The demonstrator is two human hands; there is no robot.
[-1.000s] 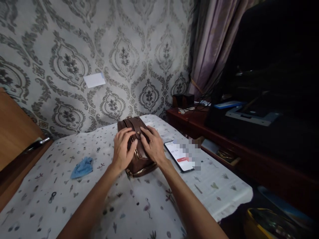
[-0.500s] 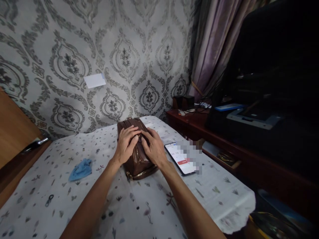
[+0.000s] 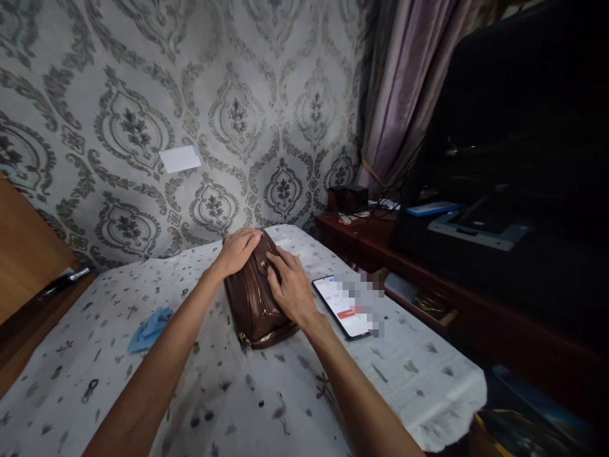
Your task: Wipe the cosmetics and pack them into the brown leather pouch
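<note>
A brown leather bag [image 3: 252,311] with gold zips and a small flap with a round stud lies on the patterned white cloth. Over its far left part rests my left hand [image 3: 238,251], fingers stretched out and nothing held. My right hand [image 3: 291,282] lies along the bag's right side, its fingers apart and the index near the stud. Both palms face down, so their undersides are hidden. To the right of the bag is a phone [image 3: 340,311] with a lit, partly blurred screen. A crumpled blue cloth [image 3: 150,330] lies to the left.
The patterned cloth [image 3: 266,406] covers the table up to the wallpapered wall. At the right stands a dark red desk [image 3: 352,231] with an open drawer [image 3: 419,301] beside the table. A wooden panel [image 3: 33,247] borders the left side.
My left hand has slid away from me and leftward to the bag's far end, uncovering the flap and stud. My right hand has stayed nearly in place on the bag.
</note>
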